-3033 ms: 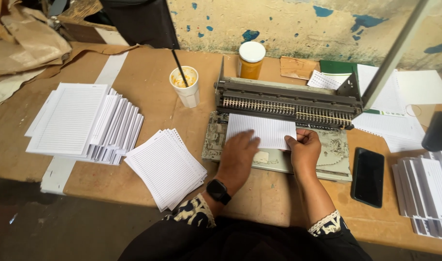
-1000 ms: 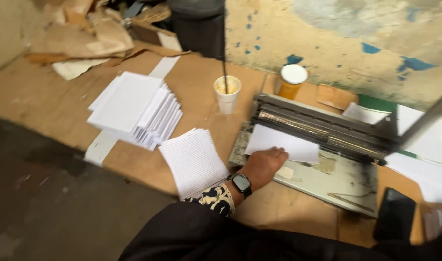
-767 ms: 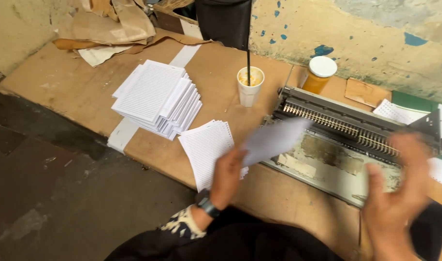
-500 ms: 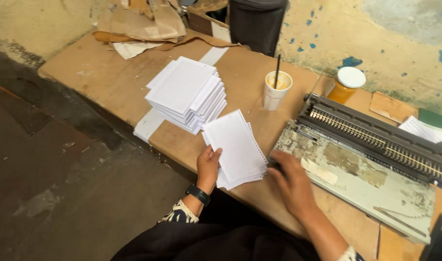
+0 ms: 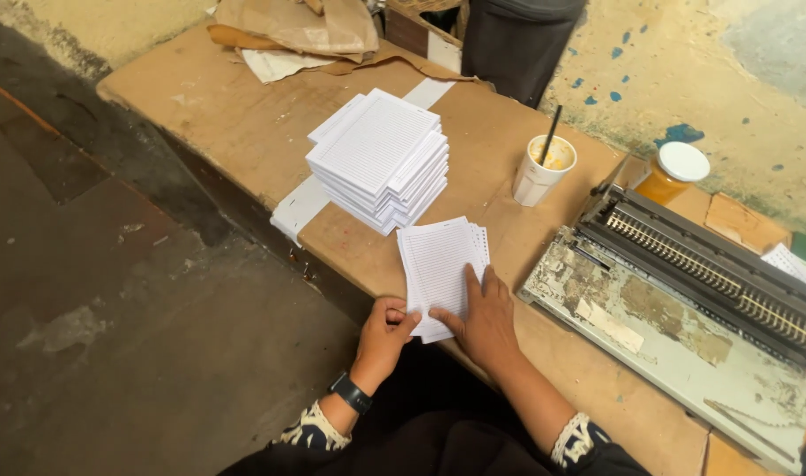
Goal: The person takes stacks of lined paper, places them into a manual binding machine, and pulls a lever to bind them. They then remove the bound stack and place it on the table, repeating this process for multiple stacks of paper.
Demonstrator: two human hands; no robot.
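Observation:
A small pile of lined white sheets [image 5: 440, 262] with punched holes along one edge lies at the near edge of the brown table [image 5: 226, 106]. My left hand [image 5: 383, 330] pinches the pile's near corner between thumb and fingers. My right hand [image 5: 484, 317] rests flat on the pile's near right part, fingers spread, pressing it down. A taller stack of the same lined sheets [image 5: 381, 159] stands just beyond. To the right is the worn metal punching and binding machine [image 5: 685, 300], with no paper in it.
A paper cup with a dark stick [image 5: 544, 167] stands behind the pile. An orange jar with a white lid [image 5: 676, 172] is by the machine. Crumpled brown paper [image 5: 297, 26] lies at the far end. The table edge drops to a dark floor [image 5: 94, 291] on the left.
Both hands left the machine. The sheets held there were carried left and laid on the small pile, where both hands now rest. The view swung left and down.

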